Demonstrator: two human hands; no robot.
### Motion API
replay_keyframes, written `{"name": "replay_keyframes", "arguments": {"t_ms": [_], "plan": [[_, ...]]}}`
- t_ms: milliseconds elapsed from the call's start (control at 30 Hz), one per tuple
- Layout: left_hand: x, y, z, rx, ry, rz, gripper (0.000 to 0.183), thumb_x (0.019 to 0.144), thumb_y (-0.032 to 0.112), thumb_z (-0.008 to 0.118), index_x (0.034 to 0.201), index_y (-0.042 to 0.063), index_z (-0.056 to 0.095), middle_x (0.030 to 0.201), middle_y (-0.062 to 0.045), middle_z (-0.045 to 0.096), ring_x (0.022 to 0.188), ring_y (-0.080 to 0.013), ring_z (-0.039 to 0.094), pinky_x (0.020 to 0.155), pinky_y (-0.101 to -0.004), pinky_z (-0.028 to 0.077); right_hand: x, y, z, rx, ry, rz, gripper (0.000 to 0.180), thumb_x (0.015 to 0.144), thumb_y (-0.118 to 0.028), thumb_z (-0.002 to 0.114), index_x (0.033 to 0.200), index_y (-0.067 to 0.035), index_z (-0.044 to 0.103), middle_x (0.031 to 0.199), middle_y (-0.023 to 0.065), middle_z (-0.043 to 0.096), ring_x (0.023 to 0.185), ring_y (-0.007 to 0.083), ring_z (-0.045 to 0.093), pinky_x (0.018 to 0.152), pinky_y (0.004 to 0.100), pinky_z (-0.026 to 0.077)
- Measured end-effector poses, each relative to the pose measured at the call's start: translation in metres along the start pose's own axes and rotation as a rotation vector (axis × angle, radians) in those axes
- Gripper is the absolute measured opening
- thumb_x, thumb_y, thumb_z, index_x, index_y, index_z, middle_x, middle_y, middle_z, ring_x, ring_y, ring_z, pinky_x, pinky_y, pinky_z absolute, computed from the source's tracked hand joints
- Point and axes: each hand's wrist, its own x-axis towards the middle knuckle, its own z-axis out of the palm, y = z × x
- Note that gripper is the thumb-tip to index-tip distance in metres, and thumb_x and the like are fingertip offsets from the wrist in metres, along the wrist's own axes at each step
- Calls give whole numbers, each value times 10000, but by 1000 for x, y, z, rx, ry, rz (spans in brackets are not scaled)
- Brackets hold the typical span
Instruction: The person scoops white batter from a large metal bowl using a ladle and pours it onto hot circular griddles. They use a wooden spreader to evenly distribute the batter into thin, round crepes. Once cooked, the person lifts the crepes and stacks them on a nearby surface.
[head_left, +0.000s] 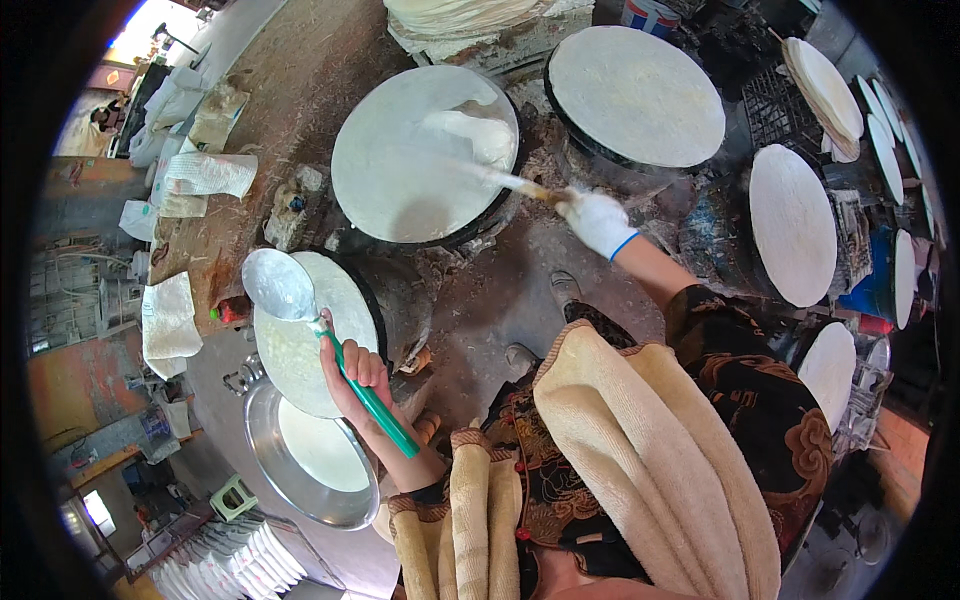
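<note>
My left hand (358, 373), bare, grips the green handle of a metal ladle (279, 283), its bowl raised over the edge of a round griddle coated in pale batter (315, 352). In a white glove with a blue cuff, my right hand (598, 220) holds a wooden-handled spreader (525, 186). The spreader's far end reaches over a second round griddle (405, 180), where a thick pool of white batter (476, 136) lies on the right part of a thin layer. Motion and steam blur that end. A steel basin of white batter (322, 450) stands at the lower left.
More griddles with white rounds stand to the right, one at the top (636, 96) and one farther right (793, 225). A stack of thin flatbreads (469, 22) lies at the top. A red bottle (232, 309) and a cloth (169, 326) are at the left.
</note>
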Motion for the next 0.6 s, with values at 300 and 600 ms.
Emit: {"name": "replay_keyframes", "arguments": {"t_ms": [300, 600], "plan": [[21, -22, 21, -2, -76, -74, 398, 1041, 236, 372, 1398, 60, 397, 538, 24, 366, 392, -75, 334, 362, -226, 314, 80, -6, -35, 146, 323, -311, 354, 945, -358, 468, 1058, -57, 619, 1027, 226, 609, 968, 413, 605, 848, 489, 487], [31, -27, 7, 12, -38, -137, 357, 1047, 241, 364, 1347, 64, 441, 520, 22, 350, 382, -71, 323, 347, -229, 298, 89, 2, -36, 124, 362, 30, 318, 952, -355, 484, 1152, -136, 599, 1026, 205, 624, 939, 386, 635, 800, 490, 517]]}}
